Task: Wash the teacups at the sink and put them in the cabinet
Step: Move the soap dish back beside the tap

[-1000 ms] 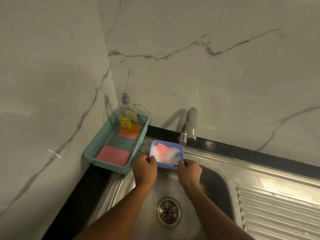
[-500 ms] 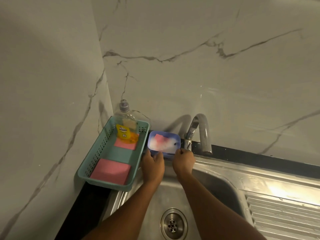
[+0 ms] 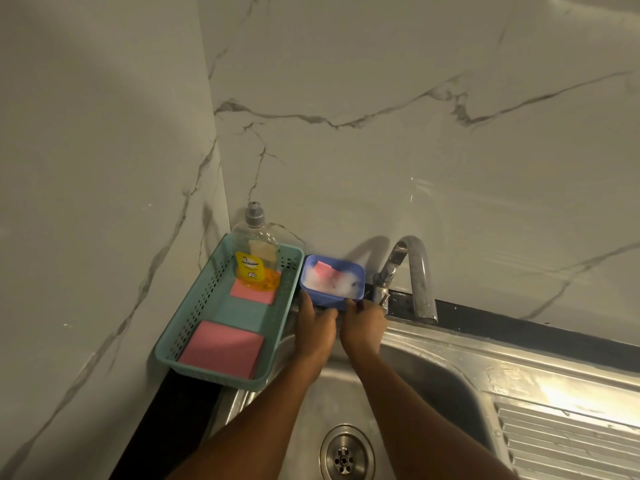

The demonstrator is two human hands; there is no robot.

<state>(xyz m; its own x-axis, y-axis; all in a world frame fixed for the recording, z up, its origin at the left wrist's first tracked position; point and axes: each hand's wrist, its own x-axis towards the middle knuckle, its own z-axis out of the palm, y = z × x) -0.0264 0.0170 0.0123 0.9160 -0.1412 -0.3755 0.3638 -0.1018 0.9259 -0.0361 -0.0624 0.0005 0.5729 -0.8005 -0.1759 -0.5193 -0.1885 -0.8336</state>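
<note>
Head view: no teacup in sight. Your left grip [image 3: 313, 327] and right grip [image 3: 363, 329] pinch the near wall of the blue tub [image 3: 328, 300], which sits on the sink [image 3: 450, 341] ledge beside the tap [image 3: 417, 271]. It is likely light, stiff and soap-slick, so hold opposite walls.

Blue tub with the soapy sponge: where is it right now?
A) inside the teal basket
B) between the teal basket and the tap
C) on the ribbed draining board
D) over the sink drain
B: the blue tub is at the back edge of the sink, with the teal basket right beside it on the left and the tap on its right.
</note>
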